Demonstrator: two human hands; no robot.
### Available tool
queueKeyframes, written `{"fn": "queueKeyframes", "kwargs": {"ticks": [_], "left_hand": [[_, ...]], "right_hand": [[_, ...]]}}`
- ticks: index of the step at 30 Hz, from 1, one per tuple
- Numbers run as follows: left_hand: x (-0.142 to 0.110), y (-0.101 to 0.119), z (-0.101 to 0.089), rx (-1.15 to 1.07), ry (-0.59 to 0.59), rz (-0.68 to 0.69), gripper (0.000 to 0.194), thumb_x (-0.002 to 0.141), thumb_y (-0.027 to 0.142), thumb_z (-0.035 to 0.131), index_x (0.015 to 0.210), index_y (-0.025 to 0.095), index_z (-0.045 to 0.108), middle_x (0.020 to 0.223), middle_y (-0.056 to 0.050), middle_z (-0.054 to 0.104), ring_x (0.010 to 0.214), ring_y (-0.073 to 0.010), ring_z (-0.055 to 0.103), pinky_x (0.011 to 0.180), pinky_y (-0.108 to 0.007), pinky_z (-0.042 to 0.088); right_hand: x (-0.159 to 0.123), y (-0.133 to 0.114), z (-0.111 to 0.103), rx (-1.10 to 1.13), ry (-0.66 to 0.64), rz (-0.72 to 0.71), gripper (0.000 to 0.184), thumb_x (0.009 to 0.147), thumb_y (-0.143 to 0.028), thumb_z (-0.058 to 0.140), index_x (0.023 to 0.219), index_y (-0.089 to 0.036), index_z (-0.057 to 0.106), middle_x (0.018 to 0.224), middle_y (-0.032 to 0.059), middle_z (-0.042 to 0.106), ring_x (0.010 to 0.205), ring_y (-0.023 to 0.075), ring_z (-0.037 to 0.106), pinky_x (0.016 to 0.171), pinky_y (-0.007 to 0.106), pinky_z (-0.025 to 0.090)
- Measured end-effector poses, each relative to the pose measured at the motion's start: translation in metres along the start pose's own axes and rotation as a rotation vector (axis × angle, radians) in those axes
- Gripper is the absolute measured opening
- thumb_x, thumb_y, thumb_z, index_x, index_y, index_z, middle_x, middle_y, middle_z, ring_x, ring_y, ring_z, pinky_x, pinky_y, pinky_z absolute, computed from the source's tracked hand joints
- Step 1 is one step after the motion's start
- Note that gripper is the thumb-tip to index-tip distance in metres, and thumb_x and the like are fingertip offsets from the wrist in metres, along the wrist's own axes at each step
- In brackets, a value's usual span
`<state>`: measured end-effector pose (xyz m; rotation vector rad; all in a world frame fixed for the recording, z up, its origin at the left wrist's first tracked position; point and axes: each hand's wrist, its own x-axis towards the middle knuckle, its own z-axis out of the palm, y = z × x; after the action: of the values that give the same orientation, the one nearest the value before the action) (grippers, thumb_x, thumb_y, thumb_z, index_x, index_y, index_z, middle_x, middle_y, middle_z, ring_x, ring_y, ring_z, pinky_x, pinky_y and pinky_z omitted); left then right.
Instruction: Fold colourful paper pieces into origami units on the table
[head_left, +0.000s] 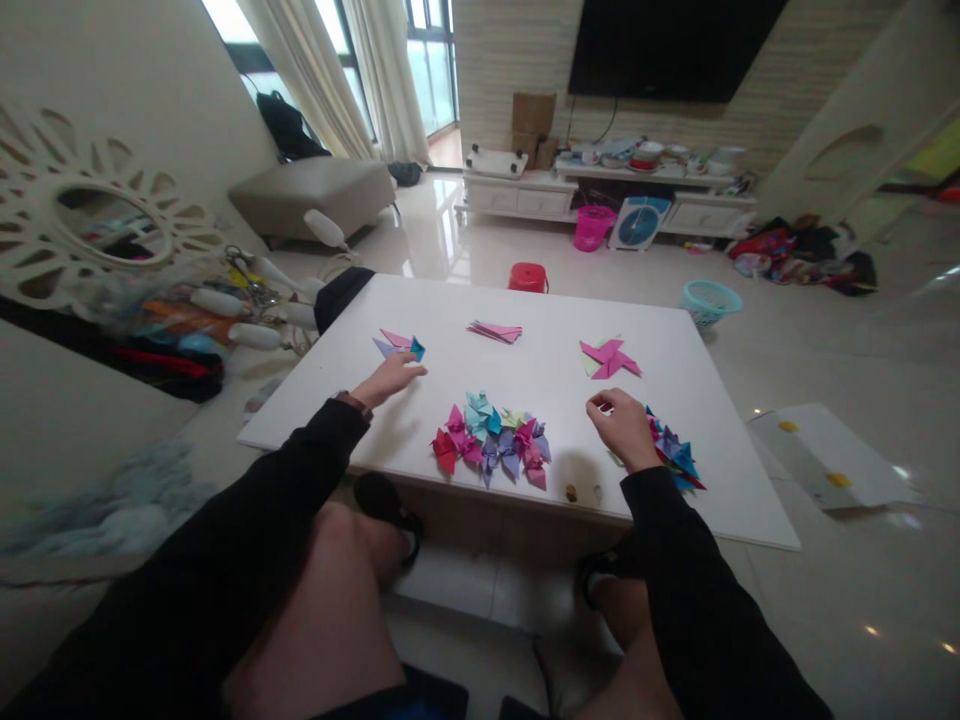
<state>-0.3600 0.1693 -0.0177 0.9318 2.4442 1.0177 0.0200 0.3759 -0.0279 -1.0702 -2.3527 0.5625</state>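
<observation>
My left hand is over the table's left side, its fingers stretched out and the thumb apart. Its fingertips reach the near edge of a few folded papers in pink, lilac and blue; contact is unclear. My right hand is curled above the right side, thumb and fingers drawn together; anything small between them cannot be made out. Just beyond it lie pink folded paper strips crossed in a star, over pale green ones. Partly behind my right wrist sits a pile of blue and red folded paper pieces.
Many-coloured origami pieces are heaped at the white table's front middle. Pink folded strips lie at the back. Two tiny objects, one a brownish piece, lie near the front edge. A red stool and blue basket stand beyond.
</observation>
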Motion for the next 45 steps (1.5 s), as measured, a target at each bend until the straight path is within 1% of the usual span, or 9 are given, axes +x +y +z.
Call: {"fn": "queueKeyframes", "kwargs": {"ticks": [3, 5, 7, 10, 13, 20, 36, 40, 45], "left_hand": [[-0.036, 0.043, 0.028, -0.159, -0.25, 0.264, 0.038, 0.081, 0.037, 0.07, 0.112, 0.016, 0.075, 0.133, -0.012, 0.069, 0.121, -0.0261, 0.064, 0.109, -0.039, 0.047], [-0.061, 0.066, 0.052, -0.238, -0.424, 0.435, 0.034, 0.087, 0.038, 0.066, 0.114, 0.019, 0.076, 0.133, -0.011, 0.069, 0.12, -0.0243, 0.065, 0.11, -0.039, 0.047], [-0.081, 0.081, 0.077, -0.197, -0.463, 0.581, 0.031, 0.088, 0.033, 0.066, 0.113, 0.018, 0.077, 0.127, -0.011, 0.07, 0.118, -0.0237, 0.066, 0.11, -0.039, 0.047], [-0.096, 0.086, 0.107, -0.126, -0.511, 0.741, 0.032, 0.086, 0.021, 0.067, 0.118, 0.017, 0.074, 0.124, -0.012, 0.069, 0.116, -0.0228, 0.066, 0.109, -0.038, 0.049], [-0.097, 0.081, 0.121, -0.063, -0.581, 0.859, 0.037, 0.086, 0.015, 0.066, 0.123, 0.016, 0.071, 0.127, -0.013, 0.065, 0.12, -0.0232, 0.063, 0.111, -0.039, 0.048], [-0.095, 0.088, 0.118, 0.008, -0.612, 1.003, 0.035, 0.089, 0.01, 0.059, 0.123, 0.016, 0.066, 0.132, -0.014, 0.061, 0.126, -0.0242, 0.057, 0.111, -0.039, 0.048], [-0.093, 0.071, 0.12, 0.004, -0.578, 1.046, 0.036, 0.089, 0.009, 0.058, 0.124, 0.016, 0.065, 0.13, -0.013, 0.062, 0.124, -0.0243, 0.059, 0.109, -0.042, 0.051], [-0.09, 0.068, 0.119, -0.048, -0.527, 1.019, 0.038, 0.092, 0.01, 0.055, 0.127, 0.019, 0.064, 0.132, -0.011, 0.061, 0.125, -0.023, 0.059, 0.109, -0.043, 0.051], [-0.086, 0.068, 0.117, -0.069, -0.488, 0.999, 0.028, 0.091, 0.012, 0.056, 0.117, 0.019, 0.066, 0.124, -0.01, 0.062, 0.117, -0.0225, 0.061, 0.104, -0.043, 0.054]], "right_hand": [[-0.001, -0.008, 0.0, 0.122, -0.007, -0.029, 0.016, 0.085, -0.028, 0.058, 0.077, -0.019, 0.068, 0.085, 0.0054, 0.069, 0.077, 0.0193, 0.062, 0.075, 0.034, 0.047], [-0.004, -0.014, 0.0, 0.206, -0.008, -0.043, 0.015, 0.086, -0.027, 0.059, 0.079, -0.019, 0.068, 0.085, 0.0048, 0.069, 0.076, 0.0186, 0.063, 0.072, 0.032, 0.048], [-0.008, -0.019, -0.001, 0.252, 0.017, -0.064, 0.013, 0.087, -0.026, 0.06, 0.08, -0.019, 0.068, 0.086, 0.0044, 0.069, 0.076, 0.0181, 0.063, 0.07, 0.032, 0.048], [-0.014, -0.024, -0.001, 0.242, 0.066, -0.115, 0.011, 0.089, -0.025, 0.062, 0.081, -0.02, 0.068, 0.087, 0.0043, 0.067, 0.077, 0.018, 0.062, 0.07, 0.032, 0.049], [-0.019, -0.029, 0.001, 0.154, 0.066, -0.218, 0.007, 0.091, -0.023, 0.066, 0.086, -0.021, 0.07, 0.09, 0.0054, 0.064, 0.086, 0.0209, 0.062, 0.077, 0.036, 0.051], [-0.017, -0.031, 0.005, -0.071, -0.102, -0.413, 0.009, 0.087, -0.013, 0.071, 0.09, -0.021, 0.073, 0.103, 0.0096, 0.064, 0.101, 0.027, 0.056, 0.088, 0.043, 0.051], [-0.022, -0.036, 0.022, -0.169, -0.246, -0.431, 0.011, 0.089, -0.013, 0.069, 0.082, -0.02, 0.072, 0.103, 0.009, 0.066, 0.104, 0.0251, 0.054, 0.087, 0.04, 0.048], [-0.014, -0.015, 0.005, -0.201, -0.123, -0.31, 0.013, 0.088, -0.013, 0.066, 0.078, -0.021, 0.071, 0.097, 0.0082, 0.066, 0.099, 0.0251, 0.055, 0.087, 0.039, 0.047], [-0.004, 0.044, -0.036, -0.385, 0.1, 0.082, 0.01, 0.081, -0.019, 0.065, 0.076, -0.02, 0.073, 0.093, 0.01, 0.066, 0.098, 0.028, 0.055, 0.09, 0.041, 0.046]]}}
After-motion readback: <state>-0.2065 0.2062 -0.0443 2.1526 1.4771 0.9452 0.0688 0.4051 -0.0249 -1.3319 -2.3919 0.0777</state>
